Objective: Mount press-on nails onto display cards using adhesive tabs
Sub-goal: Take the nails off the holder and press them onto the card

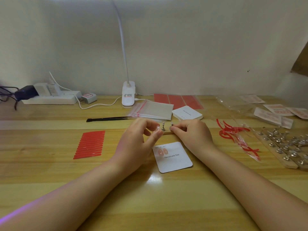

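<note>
A display card (173, 158) lies at frame centre on the table (50, 172); adhesive strips (90, 144) at its left, tweezers (108, 118) above, and nail stands (283, 144) at far right.

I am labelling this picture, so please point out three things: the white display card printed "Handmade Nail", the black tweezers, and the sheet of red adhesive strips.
White display card (175, 161): head view, blank lower part.
Black tweezers (106, 119): head view, middle of the shaft.
Sheet of red adhesive strips (90, 144): head view, centre of the rows.

Wooden strip (167, 133) behind both hands
</note>
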`<state>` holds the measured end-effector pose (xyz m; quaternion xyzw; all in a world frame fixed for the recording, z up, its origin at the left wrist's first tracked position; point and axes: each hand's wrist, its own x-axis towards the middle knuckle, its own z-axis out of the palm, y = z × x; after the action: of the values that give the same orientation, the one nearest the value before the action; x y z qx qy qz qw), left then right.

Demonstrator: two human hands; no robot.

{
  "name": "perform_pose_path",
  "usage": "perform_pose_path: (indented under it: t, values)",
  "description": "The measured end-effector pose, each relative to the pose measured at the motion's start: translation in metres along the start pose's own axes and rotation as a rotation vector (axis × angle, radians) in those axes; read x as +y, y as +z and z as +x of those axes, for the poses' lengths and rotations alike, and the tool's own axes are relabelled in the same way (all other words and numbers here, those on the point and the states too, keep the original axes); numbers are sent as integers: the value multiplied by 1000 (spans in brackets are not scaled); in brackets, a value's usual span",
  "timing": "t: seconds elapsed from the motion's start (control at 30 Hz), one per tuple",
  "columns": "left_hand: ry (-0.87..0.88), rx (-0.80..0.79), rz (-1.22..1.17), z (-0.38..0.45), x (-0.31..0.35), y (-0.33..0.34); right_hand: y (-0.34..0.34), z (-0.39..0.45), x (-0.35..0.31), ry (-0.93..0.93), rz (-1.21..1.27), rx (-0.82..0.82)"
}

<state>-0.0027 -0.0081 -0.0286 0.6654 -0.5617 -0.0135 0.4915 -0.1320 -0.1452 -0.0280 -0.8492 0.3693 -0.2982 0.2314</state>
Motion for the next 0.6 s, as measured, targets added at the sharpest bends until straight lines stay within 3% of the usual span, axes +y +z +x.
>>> perform_pose_path:
  t: [0.3, 0.37, 0.47, 0.6]
  values:
    - [-28, 17, -6, 0, -2, -2, -14, -2, -8, -51, -35, 29]
    - [-38, 25, -13, 0, -2, -3, -30, 0, -13, -43, -18, -145]
    - [-48, 23, -16, 0, -1, -4, -53, 4, -22, -35, -95, -533]
    - [-53, 10, -11, -1, -1, -4, -59, 4, -23, -28, -286, -807]
